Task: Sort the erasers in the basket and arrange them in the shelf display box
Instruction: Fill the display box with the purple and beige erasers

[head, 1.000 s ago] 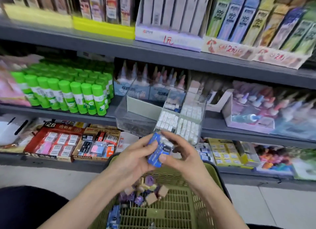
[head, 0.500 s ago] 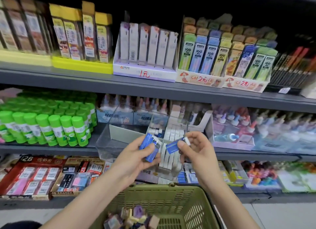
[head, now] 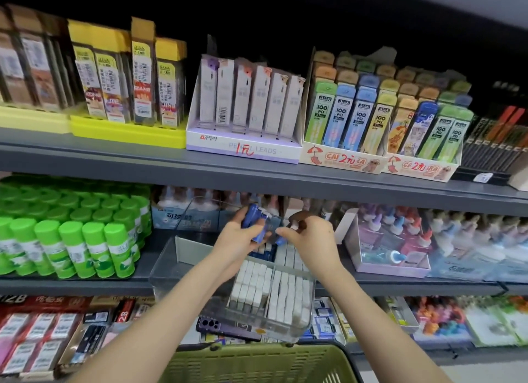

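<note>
Both hands are raised over a clear plastic display box (head: 168, 271). The left hand (head: 240, 241) grips a small bunch of blue-sleeved erasers (head: 255, 221) with its fingers curled round them, and the right hand (head: 313, 237) pinches a single blue-sleeved eraser (head: 280, 240) between thumb and fingertips, just beside that bunch. Nearest, at the bottom edge, runs the rim of an olive-green slotted plastic basket (head: 257, 359); its inside is out of view. Beyond it the display box rests on the middle grey metal shelf (head: 85, 285), jutting past the shelf edge toward the viewer, with white block erasers (head: 254, 285) packed on end in tight rows in its right part — a few blue-sleeved ones show at the back, under the hands. Left of the box stand green-capped glue sticks (head: 71, 248) in a dense block. Farther off, on the upper shelf, a white-and-lilac carton of pencil leads (head: 245, 145) stands beside pastel lead tubes (head: 351, 119) in printed cardboard trays.
</note>
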`<state>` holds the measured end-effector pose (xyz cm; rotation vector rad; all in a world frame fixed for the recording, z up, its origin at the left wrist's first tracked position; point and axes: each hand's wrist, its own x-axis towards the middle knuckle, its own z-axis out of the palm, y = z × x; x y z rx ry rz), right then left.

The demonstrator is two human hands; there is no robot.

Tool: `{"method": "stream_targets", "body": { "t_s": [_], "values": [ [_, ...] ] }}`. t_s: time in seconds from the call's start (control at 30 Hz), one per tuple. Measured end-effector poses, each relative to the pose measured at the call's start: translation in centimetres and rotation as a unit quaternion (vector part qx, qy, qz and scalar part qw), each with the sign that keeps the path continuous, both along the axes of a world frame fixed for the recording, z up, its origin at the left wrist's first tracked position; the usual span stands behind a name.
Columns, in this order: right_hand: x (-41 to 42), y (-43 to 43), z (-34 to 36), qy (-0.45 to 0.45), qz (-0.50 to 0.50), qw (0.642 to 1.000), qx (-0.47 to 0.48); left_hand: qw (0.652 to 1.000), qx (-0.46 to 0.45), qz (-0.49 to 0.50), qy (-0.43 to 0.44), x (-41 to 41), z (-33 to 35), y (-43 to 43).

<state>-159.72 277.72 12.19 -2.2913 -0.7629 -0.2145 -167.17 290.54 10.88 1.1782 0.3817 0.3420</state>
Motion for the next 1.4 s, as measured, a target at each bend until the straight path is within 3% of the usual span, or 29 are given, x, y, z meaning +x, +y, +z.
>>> {"method": "stream_targets", "body": {
  "t_s": [0.17,0.37,0.47,0.63,0.73,0.9,1.03,1.27,1.4],
  "values": [
    [0.3,0.8,-0.6,-0.051,0.020,0.998,-0.033,0.996,-0.087,-0.012,-0.001,0.8,-0.5,0.2],
    [-0.1,0.5,-0.5,-0.038,0.003,0.998,-0.045,0.999,-0.016,-0.045,0.003,0.7,-1.1,0.9],
    [-0.4,0.2,-0.6,-0.020,0.030,0.993,-0.109,0.997,0.021,-0.072,0.003,0.4,-1.5,1.2],
    [-0.5,-0.3,-0.5,-0.037,0.027,0.989,-0.138,0.996,0.050,-0.074,-0.017,0.0,-1.6,1.2],
    [-0.2,0.3,0.6,-0.047,0.038,0.987,-0.152,0.998,0.006,-0.063,-0.020,0.3,-1.8,1.1],
    [0.0,1.0,2.4,0.044,0.051,0.987,-0.143,0.994,-0.095,-0.053,-0.012,1.3,-1.4,1.2],
    [0.3,1.6,3.1,0.062,0.045,0.984,-0.158,0.998,-0.035,-0.043,0.002,1.6,-1.8,1.2],
    [0.1,3.6,3.7,0.048,0.035,0.944,-0.323,0.999,0.005,-0.045,-0.001,1.4,-2.0,1.2],
    [0.0,4.2,3.8,0.074,0.024,0.933,-0.350,1.000,0.012,-0.008,0.005,1.3,-2.0,1.0]
  ]
}}
